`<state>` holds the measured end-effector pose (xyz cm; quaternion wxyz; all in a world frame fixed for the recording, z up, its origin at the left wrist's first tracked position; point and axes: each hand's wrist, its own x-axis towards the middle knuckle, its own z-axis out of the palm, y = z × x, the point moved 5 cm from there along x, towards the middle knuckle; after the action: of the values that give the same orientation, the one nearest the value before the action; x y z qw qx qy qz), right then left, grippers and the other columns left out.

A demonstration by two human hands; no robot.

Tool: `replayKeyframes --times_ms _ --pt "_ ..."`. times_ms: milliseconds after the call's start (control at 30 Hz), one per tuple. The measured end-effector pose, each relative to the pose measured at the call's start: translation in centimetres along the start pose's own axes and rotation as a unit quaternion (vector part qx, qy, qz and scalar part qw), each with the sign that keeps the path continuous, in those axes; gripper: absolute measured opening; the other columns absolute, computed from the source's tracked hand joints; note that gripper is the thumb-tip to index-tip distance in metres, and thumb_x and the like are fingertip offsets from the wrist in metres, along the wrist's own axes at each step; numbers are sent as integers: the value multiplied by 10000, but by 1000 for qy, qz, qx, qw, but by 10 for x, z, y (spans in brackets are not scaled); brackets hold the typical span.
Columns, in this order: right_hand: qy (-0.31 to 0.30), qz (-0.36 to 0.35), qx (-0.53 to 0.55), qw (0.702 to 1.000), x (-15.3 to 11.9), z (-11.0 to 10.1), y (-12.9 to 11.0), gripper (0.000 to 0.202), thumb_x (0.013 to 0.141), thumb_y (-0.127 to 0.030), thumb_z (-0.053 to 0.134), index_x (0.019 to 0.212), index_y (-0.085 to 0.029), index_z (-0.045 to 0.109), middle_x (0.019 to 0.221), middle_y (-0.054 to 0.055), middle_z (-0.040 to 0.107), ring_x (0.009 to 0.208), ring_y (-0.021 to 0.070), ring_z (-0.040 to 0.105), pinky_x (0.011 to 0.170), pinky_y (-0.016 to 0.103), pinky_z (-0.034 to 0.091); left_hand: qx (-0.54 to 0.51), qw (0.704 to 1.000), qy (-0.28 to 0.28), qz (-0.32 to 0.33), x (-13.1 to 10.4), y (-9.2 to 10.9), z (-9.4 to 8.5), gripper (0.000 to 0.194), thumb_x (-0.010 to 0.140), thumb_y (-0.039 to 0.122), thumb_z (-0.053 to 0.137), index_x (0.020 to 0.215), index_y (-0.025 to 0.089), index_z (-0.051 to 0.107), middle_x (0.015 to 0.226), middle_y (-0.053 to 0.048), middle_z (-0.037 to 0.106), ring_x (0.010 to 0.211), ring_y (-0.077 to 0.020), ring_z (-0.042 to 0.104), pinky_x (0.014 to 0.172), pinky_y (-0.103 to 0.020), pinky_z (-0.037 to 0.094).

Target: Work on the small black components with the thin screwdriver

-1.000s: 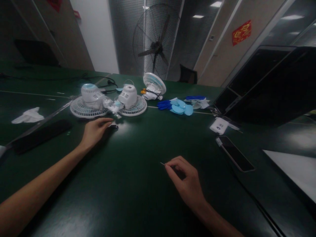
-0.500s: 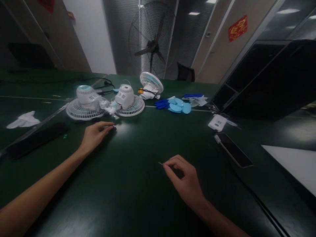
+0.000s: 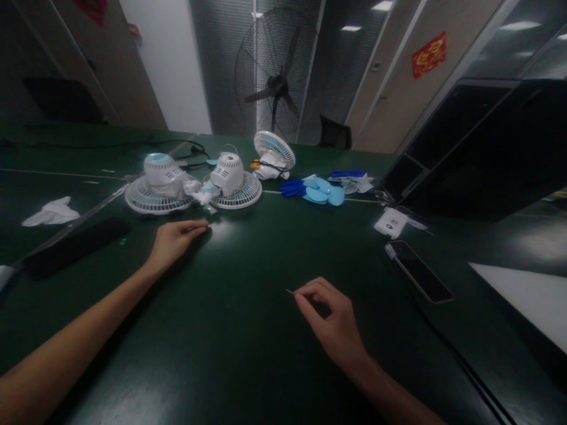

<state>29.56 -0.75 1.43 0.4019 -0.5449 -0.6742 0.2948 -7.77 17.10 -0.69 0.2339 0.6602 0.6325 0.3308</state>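
My right hand (image 3: 330, 316) pinches a short, thin metal-looking pin (image 3: 290, 291) between thumb and fingertips, low over the dark green table (image 3: 248, 354). Its kind is too small to make out. My left hand (image 3: 177, 239) is closed in a pinch near the table surface, and anything between its fingertips is too small to see. Just beyond the left hand, two white fans lie face down: the left fan (image 3: 162, 177) and the middle fan (image 3: 230, 177). A third small fan (image 3: 272, 154) rests tilted behind them, with a dark cord around its base.
Light-blue round pieces (image 3: 323, 192) lie beside blue gloves (image 3: 292, 188). To the right are a phone (image 3: 419, 271), a white box-like item (image 3: 390, 222) and a large black panel (image 3: 482, 159). A black elongated object (image 3: 77, 247) and white cloth (image 3: 52, 212) lie left.
The left thumb and fingers have drawn closer together at their tips. My right hand keeps its pinch on the pin. The whole view has shifted slightly.
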Motion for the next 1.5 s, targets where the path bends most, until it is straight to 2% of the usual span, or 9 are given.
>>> replayKeyframes --times_ms 133,300,567,767,867,967,1200,1367,1500 --pt "-4 6 -1 1000 0 0 0 145 1003 -266 611 931 -228 731 930 35 685 812 200 640 696 325 479 -61 998 -16 -23 3 -9 3 492 819 537 759 1197 228 822 1251 -74 778 1187 -318 714 1087 -402 511" --pt "4 2 -3 1000 0 0 -1 149 993 -257 611 912 -225 733 911 34 685 800 201 638 695 332 482 -56 998 -24 -14 5 -13 3 475 842 543 747 1209 250 815 1285 -71 764 1225 -316 696 1121 -436 496" --pt "10 0 -3 1000 0 -2 -3 150 991 -272 615 902 -223 726 918 45 687 794 206 648 684 330 497 91 984 3 152 2 5 5 509 970 580 565 1150 180 823 1202 -138 708 991 -289 703 860 -407 593" --pt "0 4 -5 1000 0 0 -3 151 995 -263 606 915 -223 728 922 44 687 796 202 644 680 322 495 231 942 -45 240 -7 17 10 503 1046 355 409 1407 151 694 1361 -178 671 1219 -350 635 999 -473 553" --pt "5 7 -5 1000 0 0 -2 146 993 -265 614 908 -223 726 925 43 690 799 199 640 679 316 492 250 939 -62 230 -10 17 13 537 992 251 424 1470 133 641 1476 -162 626 1342 -361 587 1124 -526 489" --pt "3 8 -8 1000 0 0 -1 146 999 -267 614 923 -221 730 938 46 693 792 194 640 673 311 496 198 959 -49 198 -8 12 12 499 983 270 459 1416 178 690 1492 -96 629 1354 -322 605 1192 -495 443" --pt "-4 2 -8 1000 0 0 -2 149 997 -249 607 911 -223 726 918 37 689 787 194 644 670 314 484 84 990 -16 114 2 1 6 335 939 424 629 1154 223 789 1243 -88 769 1124 -302 723 1012 -419 559" --pt "-7 3 -25 1000 1 2 -1 134 992 -236 619 925 -233 735 936 35 696 812 199 654 701 321 491 85 979 -80 168 -3 23 13 294 961 395 622 1139 217 774 1211 -99 752 1040 -277 720 899 -397 573" --pt "-21 -9 -44 999 0 4 -2 108 976 -234 635 940 -234 737 944 42 693 827 207 667 704 324 505 11 942 -216 257 -43 73 52 214 1012 318 599 1108 220 764 1196 -81 743 1068 -233 701 958 -375 544"
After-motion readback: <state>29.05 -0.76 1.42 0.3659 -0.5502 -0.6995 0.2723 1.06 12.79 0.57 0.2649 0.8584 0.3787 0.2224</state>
